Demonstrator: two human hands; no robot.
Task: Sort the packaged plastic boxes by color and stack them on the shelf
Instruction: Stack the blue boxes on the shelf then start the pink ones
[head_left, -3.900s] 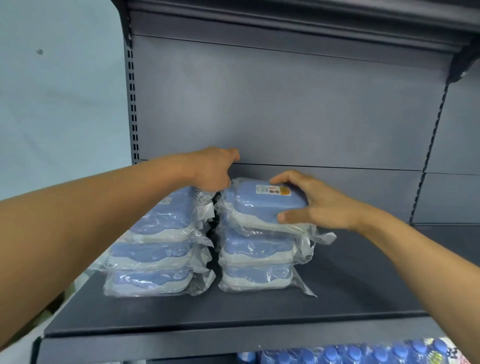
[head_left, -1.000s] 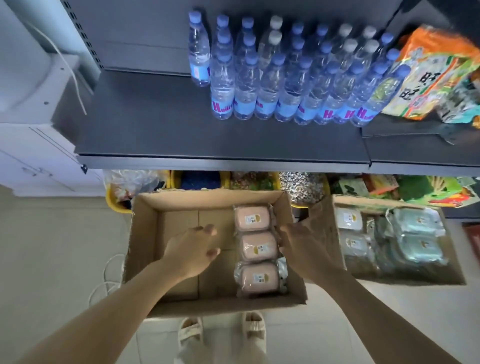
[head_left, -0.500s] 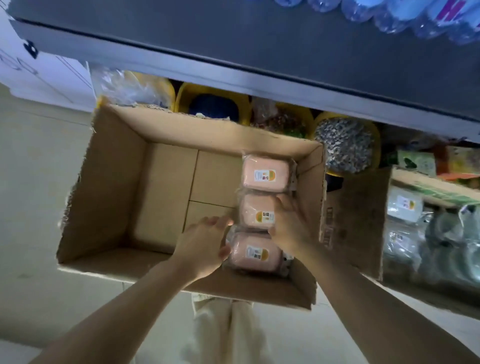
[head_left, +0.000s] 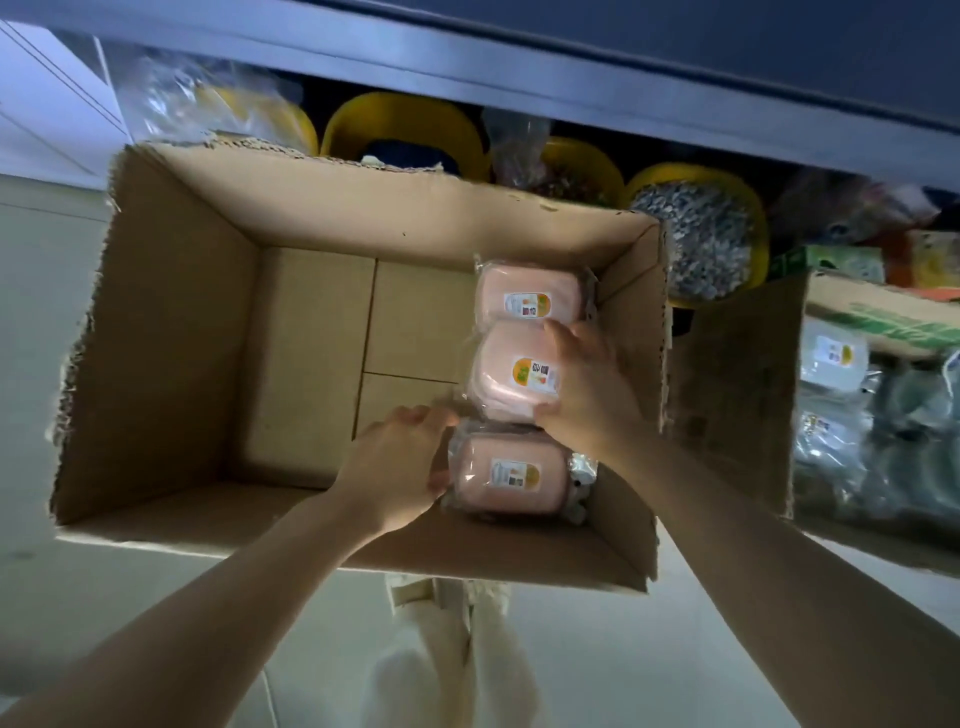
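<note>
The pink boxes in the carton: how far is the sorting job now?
Done: nothing shows here; the shelf stacks are out of view. In hand: the right hand grips the middle pink box, and the left hand touches the near pink box. Left: all three pink boxes, including the far one, still lie in the cardboard carton, and pale wrapped boxes wait in the neighbouring carton.

Pale, smooth floor (head_left: 47, 613). A dark grey metal shelf (head_left: 571, 67) spans the top of view, with yellow tubs (head_left: 405, 124) stored beneath. White cabinet (head_left: 47, 114) at upper left. Lighting dim.
</note>
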